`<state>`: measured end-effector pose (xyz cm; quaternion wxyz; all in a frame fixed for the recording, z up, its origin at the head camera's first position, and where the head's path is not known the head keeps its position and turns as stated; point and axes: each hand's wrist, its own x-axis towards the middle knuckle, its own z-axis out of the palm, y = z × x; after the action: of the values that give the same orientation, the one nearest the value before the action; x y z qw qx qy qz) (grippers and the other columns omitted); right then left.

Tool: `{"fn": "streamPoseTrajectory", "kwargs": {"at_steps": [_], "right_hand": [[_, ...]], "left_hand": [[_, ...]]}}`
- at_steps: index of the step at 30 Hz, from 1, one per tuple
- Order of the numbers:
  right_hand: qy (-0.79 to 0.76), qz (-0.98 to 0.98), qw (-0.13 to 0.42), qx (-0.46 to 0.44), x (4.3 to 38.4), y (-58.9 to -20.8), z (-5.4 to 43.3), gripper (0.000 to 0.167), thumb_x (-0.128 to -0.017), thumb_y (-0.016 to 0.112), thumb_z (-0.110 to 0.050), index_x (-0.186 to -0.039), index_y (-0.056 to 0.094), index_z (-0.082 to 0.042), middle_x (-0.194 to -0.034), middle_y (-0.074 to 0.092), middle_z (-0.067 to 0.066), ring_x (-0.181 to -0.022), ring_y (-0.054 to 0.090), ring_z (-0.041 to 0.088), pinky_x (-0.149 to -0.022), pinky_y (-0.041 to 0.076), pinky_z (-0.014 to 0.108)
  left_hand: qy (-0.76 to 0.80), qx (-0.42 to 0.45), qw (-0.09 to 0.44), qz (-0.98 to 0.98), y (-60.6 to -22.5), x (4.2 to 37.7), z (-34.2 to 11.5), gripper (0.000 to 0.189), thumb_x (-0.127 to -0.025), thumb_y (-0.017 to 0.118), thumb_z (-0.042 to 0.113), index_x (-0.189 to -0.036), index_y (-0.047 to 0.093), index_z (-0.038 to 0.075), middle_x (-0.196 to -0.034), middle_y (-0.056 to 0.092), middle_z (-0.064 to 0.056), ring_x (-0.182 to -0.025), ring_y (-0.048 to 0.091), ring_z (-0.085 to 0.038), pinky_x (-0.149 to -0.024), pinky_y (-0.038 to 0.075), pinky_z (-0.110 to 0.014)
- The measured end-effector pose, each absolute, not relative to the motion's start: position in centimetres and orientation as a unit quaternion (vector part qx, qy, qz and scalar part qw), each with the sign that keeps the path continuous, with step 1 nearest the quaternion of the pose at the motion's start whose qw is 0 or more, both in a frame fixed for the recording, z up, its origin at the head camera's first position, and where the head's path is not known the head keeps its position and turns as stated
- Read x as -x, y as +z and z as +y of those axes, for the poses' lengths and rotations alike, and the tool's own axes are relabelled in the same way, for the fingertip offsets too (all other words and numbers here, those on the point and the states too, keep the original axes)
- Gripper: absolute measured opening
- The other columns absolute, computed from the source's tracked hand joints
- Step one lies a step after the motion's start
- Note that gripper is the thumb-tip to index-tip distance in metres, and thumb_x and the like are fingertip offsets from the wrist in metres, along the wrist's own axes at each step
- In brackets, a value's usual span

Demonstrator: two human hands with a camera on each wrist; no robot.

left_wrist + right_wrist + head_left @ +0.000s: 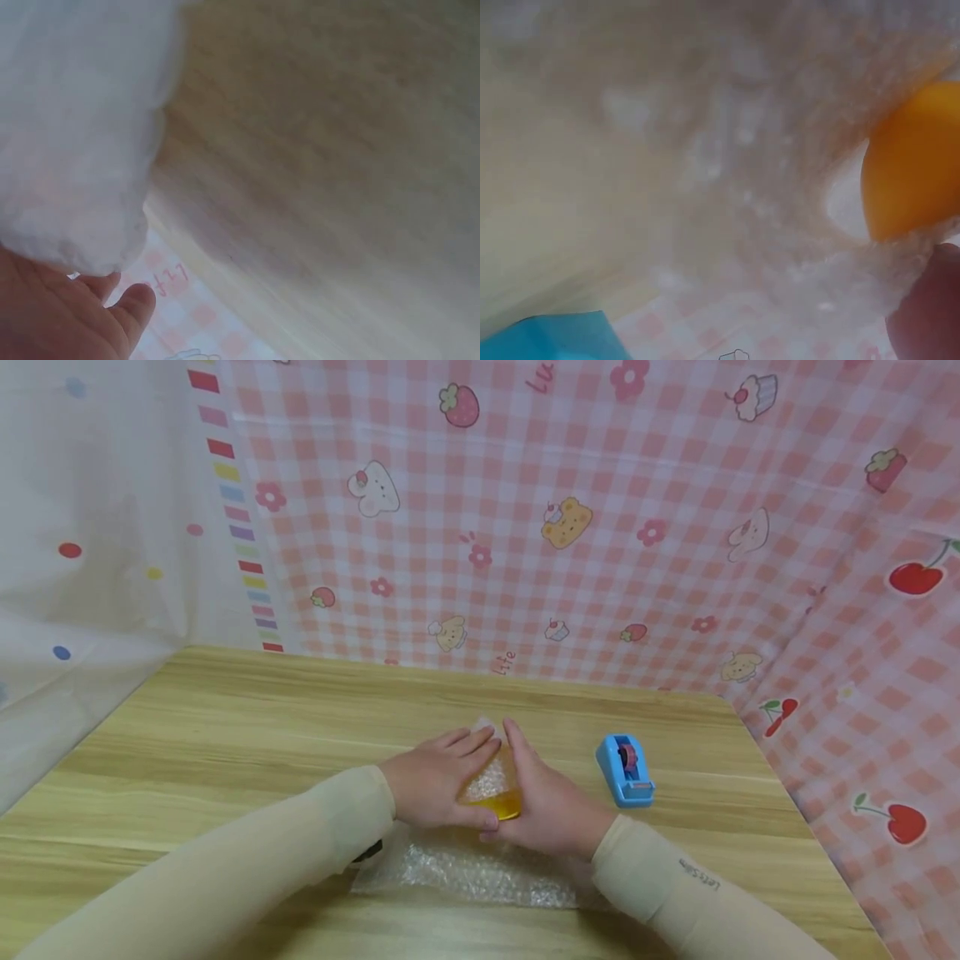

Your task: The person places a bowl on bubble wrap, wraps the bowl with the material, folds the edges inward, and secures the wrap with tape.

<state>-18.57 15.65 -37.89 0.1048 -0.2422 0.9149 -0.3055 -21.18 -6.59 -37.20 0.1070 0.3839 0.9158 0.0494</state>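
Between my two hands in the head view lies a yellow rounded object point(504, 806), partly covered by clear bubble wrap point(487, 868). Its kind is hidden by the wrap. My left hand point(438, 779) holds the bundle from the left, fingers across its top and thumb at the front. From the other side my right hand point(551, 802) grips it, thumb close to the left thumb. In the right wrist view the orange-yellow end point(919, 165) shows through a gap in the wrap. Whitish wrap point(75, 135) rests against left-hand fingers in the left wrist view.
A blue tape dispenser point(626, 772) with a small roll stands right of the hands on the wooden table point(247, 727). A small dark object point(368, 852) shows beneath the left wrist. Pink checked cloth point(487, 527) hangs behind and at the right; white dotted cloth point(112, 510) hangs at the left.
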Motion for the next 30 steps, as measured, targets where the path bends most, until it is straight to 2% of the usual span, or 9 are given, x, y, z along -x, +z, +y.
{"fn": "streamPoseTrajectory", "kwargs": {"at_steps": [6, 11, 18, 30], "right_hand": [[-0.302, 0.912, 0.124, 0.248, 18.7, -37.4, 16.5, 0.141, -0.082, 0.091, -0.046, -0.167, -0.021, -0.03, -0.176, 0.017, 0.015, -0.151, 0.044, 0.036, -0.121, 0.041, 0.054], [-0.286, 0.919, 0.131, 0.238, 18.6, -37.1, 17.2, 0.14, -0.081, 0.091, -0.043, -0.168, -0.018, -0.028, -0.177, 0.016, 0.014, -0.149, 0.046, 0.034, -0.118, 0.045, 0.053], [-0.255, 0.921, 0.154, 0.253, 18.6, -37.6, 17.4, 0.139, -0.084, 0.089, -0.043, -0.167, -0.019, -0.019, -0.178, -0.004, 0.011, -0.161, 0.024, 0.036, -0.127, 0.031, 0.053], [-0.235, 0.925, 0.149, 0.258, 18.5, -37.9, 17.3, 0.138, -0.084, 0.09, -0.042, -0.168, -0.017, -0.019, -0.178, -0.002, 0.011, -0.162, 0.019, 0.035, -0.128, 0.028, 0.053]], "left_hand": [[0.036, -0.383, 0.092, 0.918, -37.1, 20.9, -6.3, 0.108, -0.095, 0.041, 0.084, -0.17, 0.014, 0.011, -0.178, 0.006, -0.009, -0.166, 0.007, -0.026, -0.135, 0.011, -0.044], [0.032, -0.375, 0.09, 0.922, -37.0, 20.6, -6.0, 0.106, -0.096, 0.043, 0.082, -0.17, 0.015, 0.012, -0.179, 0.007, -0.009, -0.165, 0.011, -0.032, -0.134, 0.015, -0.048], [0.027, -0.366, 0.088, 0.926, -36.9, 20.4, -5.9, 0.104, -0.097, 0.044, 0.081, -0.17, 0.016, 0.012, -0.178, 0.008, -0.01, -0.163, 0.016, -0.038, -0.132, 0.021, -0.052], [0.022, -0.363, 0.084, 0.928, -37.3, 20.3, -5.8, 0.104, -0.097, 0.042, 0.082, -0.17, 0.017, 0.012, -0.178, 0.01, -0.01, -0.163, 0.018, -0.039, -0.131, 0.022, -0.054]]}}
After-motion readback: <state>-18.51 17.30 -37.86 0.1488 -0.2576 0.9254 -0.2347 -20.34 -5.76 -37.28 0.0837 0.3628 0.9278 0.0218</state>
